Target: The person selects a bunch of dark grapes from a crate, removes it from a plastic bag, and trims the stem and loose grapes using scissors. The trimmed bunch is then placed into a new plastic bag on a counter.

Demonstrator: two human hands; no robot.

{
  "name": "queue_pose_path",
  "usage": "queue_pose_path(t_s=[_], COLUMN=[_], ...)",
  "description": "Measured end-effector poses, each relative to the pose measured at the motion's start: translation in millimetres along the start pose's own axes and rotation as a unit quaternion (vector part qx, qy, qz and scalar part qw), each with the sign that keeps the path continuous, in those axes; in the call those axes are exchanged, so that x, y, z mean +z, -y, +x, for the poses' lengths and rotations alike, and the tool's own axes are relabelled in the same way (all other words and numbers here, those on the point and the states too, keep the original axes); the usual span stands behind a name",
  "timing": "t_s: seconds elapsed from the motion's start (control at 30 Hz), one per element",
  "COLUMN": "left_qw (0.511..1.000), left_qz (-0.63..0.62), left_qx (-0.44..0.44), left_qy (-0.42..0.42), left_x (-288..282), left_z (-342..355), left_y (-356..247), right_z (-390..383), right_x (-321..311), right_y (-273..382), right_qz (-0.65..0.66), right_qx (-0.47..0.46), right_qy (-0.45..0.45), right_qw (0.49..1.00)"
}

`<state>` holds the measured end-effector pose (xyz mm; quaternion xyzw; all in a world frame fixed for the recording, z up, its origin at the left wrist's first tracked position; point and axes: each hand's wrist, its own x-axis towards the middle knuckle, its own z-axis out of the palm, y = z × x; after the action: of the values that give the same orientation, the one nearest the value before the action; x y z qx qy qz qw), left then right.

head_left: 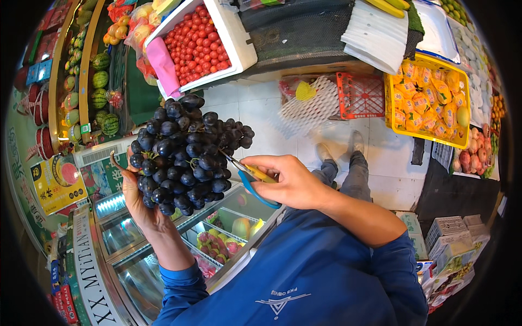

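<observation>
My left hand [142,201] holds up a large bunch of dark purple grapes [179,157] at the centre-left of the head view; a bare brown stem curls out at its left, and most of my fingers are hidden behind the fruit. My right hand [291,182], at the middle, grips scissors [258,193] with blue and yellow handles. Their slim blades reach into the right side of the bunch, among small green stems; the grapes hide whether the tips are closed on a stem.
A glass display case [122,239] lies below the bunch. Beyond are a white foam box [243,51] of red cherry tomatoes, watermelons [100,79] on shelves, a yellow crate [394,136] of wrapped fruit, a red crate [361,95] on the floor, and stacked cartons [451,244] at lower right.
</observation>
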<state>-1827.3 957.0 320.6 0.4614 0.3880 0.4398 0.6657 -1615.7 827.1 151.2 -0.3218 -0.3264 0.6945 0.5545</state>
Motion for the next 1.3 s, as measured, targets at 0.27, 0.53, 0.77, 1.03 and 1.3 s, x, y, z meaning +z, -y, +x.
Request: queue_pose_path(t_s=[0.27, 0.53, 0.77, 1.03, 1.3], left_qw=[1.0, 0.999, 1.0, 0.999, 0.997], left_qz=[0.02, 0.02, -0.005, -0.03, -0.01], left_qx=[-0.001, -0.018, -0.025, -0.011, 0.043], left_qy=[0.011, 0.031, 0.014, 0.013, 0.07], left_x=[25, 47, 41, 37, 46], left_z=[11, 22, 25, 20, -2], left_y=[12, 17, 4, -23, -54], right_z=[-5, -1, -16, -29, -35], right_x=[-15, -25, -42, -33, -16], right_y=[-6, -12, -12, 18, 61], right_qz=[0.065, 0.074, 0.125, -0.101, -0.192], right_qx=[-0.001, -0.056, -0.065, -0.155, -0.187], right_qy=[-0.042, -0.135, -0.203, -0.185, -0.088], right_qw=[0.997, 0.987, 0.969, 0.965, 0.959])
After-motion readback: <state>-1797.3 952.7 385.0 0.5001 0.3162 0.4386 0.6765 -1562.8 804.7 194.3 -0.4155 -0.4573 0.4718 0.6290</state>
